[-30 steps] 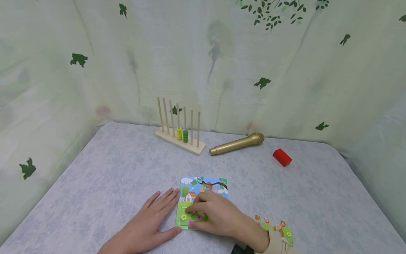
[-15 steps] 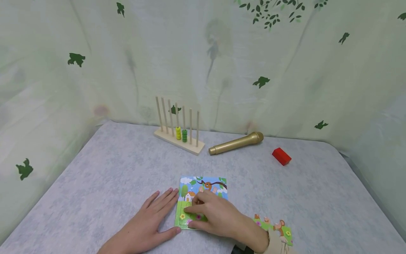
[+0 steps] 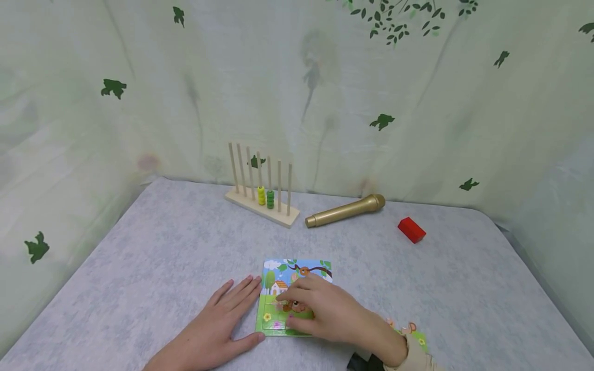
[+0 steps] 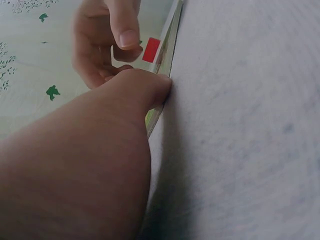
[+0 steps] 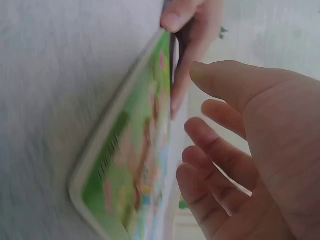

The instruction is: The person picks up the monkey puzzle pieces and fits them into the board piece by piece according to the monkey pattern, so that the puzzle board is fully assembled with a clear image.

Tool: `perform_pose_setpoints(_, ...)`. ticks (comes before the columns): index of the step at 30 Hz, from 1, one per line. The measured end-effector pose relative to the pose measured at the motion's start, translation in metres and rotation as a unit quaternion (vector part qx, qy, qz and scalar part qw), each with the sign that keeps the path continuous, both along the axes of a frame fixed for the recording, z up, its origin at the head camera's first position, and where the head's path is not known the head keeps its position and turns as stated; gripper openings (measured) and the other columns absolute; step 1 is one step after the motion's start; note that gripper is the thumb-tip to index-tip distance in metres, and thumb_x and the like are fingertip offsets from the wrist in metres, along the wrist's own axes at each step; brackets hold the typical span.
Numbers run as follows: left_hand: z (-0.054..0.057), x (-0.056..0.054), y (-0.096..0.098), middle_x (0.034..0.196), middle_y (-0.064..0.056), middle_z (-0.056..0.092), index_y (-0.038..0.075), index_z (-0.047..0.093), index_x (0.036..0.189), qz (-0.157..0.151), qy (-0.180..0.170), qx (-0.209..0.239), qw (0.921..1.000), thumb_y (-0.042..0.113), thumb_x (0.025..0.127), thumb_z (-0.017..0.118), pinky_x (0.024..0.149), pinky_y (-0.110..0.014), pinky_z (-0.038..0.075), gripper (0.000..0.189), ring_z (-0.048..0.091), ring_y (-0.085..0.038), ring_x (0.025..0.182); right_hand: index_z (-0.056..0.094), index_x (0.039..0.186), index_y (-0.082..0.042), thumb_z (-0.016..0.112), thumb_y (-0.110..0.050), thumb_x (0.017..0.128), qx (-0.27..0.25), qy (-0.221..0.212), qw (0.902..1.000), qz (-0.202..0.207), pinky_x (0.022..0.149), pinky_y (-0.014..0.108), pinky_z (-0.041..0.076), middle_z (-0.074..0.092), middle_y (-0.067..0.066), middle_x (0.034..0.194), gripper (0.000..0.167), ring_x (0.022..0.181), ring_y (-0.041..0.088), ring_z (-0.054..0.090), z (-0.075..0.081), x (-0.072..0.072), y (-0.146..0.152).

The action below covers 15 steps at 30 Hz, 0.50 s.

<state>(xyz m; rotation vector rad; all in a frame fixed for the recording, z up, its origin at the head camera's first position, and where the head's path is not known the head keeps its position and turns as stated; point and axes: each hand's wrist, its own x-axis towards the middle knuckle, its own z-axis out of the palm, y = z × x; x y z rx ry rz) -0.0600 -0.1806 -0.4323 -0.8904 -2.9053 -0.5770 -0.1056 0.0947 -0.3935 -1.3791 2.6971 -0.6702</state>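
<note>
A picture puzzle board [image 3: 270,268] with a small house, a tree branch and green grass lies flat on the table. My left hand [image 3: 225,322] rests flat beside it, fingers spread, with fingertips and thumb tip right at the board's left edge. My right hand [image 3: 327,312] hovers over the board's right part and hides some of it. In the right wrist view its fingers [image 5: 200,187] are loosely bent and nothing sits between them and the thumb. A brown animal's face [image 3: 297,306] on the board shows between thumb and fingers.
Partly behind my right wrist lies a colourful puzzle piece [image 3: 419,339]. Farther back stand a wooden peg rack [image 3: 278,217] with yellow and green beads, a gold toy microphone [image 3: 345,211] and a red block [image 3: 411,230]. A patterned curtain [image 3: 297,93] hangs behind the table.
My right hand has come away from the board's lower left part and shifted slightly right, uncovering the brown animal's face. My left hand has stayed in place.
</note>
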Motion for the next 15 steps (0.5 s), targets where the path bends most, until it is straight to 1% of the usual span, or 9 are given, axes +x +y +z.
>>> perform_pose_setpoints(1,0.0,0.0,0.0,0.168,0.0,0.033,0.01,0.039,0.16,0.001,-0.003,-0.001,1.0,0.07,0.099,0.049,0.121,-0.016,-0.013,0.086,0.032,-0.024,0.155,0.072,0.126,-0.021,0.074,-0.034,0.097,-0.001,-0.012,0.9999,-0.006,0.1,0.029,0.054,0.07,-0.013,0.115,0.032,0.101,0.002,0.059,0.002,0.0,0.003)
perform_pose_setpoints(2,0.0,0.0,0.001,0.168,0.0,0.033,0.01,0.039,0.16,0.001,-0.006,-0.001,1.0,0.07,0.098,0.049,0.121,-0.016,-0.013,0.087,0.032,-0.024,0.155,0.071,0.128,-0.021,0.074,-0.035,0.097,-0.001,-0.024,0.9996,-0.014,0.097,0.027,0.054,0.07,-0.013,0.116,0.034,0.103,0.003,0.059,0.004,-0.001,0.005)
perform_pose_setpoints(3,0.0,0.0,0.001,0.168,0.0,0.033,0.01,0.039,0.16,0.002,-0.008,-0.001,1.0,0.071,0.098,0.049,0.121,-0.015,-0.013,0.087,0.032,-0.024,0.155,0.07,0.128,-0.02,0.073,-0.035,0.097,-0.001,-0.033,0.9992,-0.02,0.098,0.029,0.054,0.07,-0.013,0.116,0.035,0.105,0.004,0.059,0.005,-0.001,0.008)
perform_pose_setpoints(4,0.0,0.0,0.001,0.168,0.0,0.033,0.01,0.039,0.16,0.002,-0.01,-0.001,0.9999,0.071,0.098,0.049,0.121,-0.015,-0.013,0.087,0.032,-0.024,0.155,0.07,0.129,-0.02,0.073,-0.035,0.098,-0.001,-0.041,0.9988,-0.025,0.094,0.027,0.055,0.07,-0.013,0.116,0.035,0.108,0.005,0.059,0.007,-0.002,0.011)
perform_pose_setpoints(6,0.0,0.0,0.0,0.168,0.0,0.033,0.01,0.039,0.16,0.002,-0.013,-0.002,0.9999,0.071,0.098,0.048,0.121,-0.015,-0.013,0.087,0.032,-0.024,0.155,0.069,0.129,-0.02,0.073,-0.034,0.097,-0.004,-0.052,0.9981,-0.033,0.092,0.027,0.055,0.069,-0.013,0.116,0.035,0.109,0.006,0.059,0.008,-0.003,0.016)
perform_pose_setpoints(10,-0.001,0.0,0.0,0.168,0.0,0.033,0.009,0.039,0.16,0.002,-0.014,0.001,0.9999,0.071,0.098,0.048,0.121,-0.015,-0.013,0.087,0.032,-0.024,0.155,0.069,0.129,-0.019,0.076,-0.03,0.096,-0.015,-0.044,0.9982,-0.036,0.092,0.028,0.056,0.069,-0.012,0.117,0.036,0.108,0.008,0.061,0.009,-0.004,0.028)
perform_pose_setpoints(13,0.0,0.0,0.0,0.168,-0.001,0.033,0.009,0.04,0.159,0.002,-0.013,0.002,0.9999,0.071,0.098,0.049,0.121,-0.015,-0.013,0.088,0.032,-0.025,0.155,0.069,0.128,-0.022,0.079,-0.029,0.093,-0.023,-0.036,0.9981,-0.043,0.093,0.03,0.056,0.069,-0.012,0.12,0.037,0.109,0.009,0.061,0.011,-0.004,0.038)
perform_pose_setpoints(15,0.0,0.0,0.001,0.168,-0.001,0.033,0.009,0.04,0.159,0.003,-0.012,0.001,0.9999,0.071,0.098,0.049,0.121,-0.015,-0.013,0.088,0.032,-0.025,0.155,0.069,0.128,-0.023,0.08,-0.028,0.092,-0.027,-0.04,0.9976,-0.05,0.092,0.031,0.056,0.069,-0.012,0.119,0.038,0.11,0.01,0.061,0.013,-0.004,0.045)
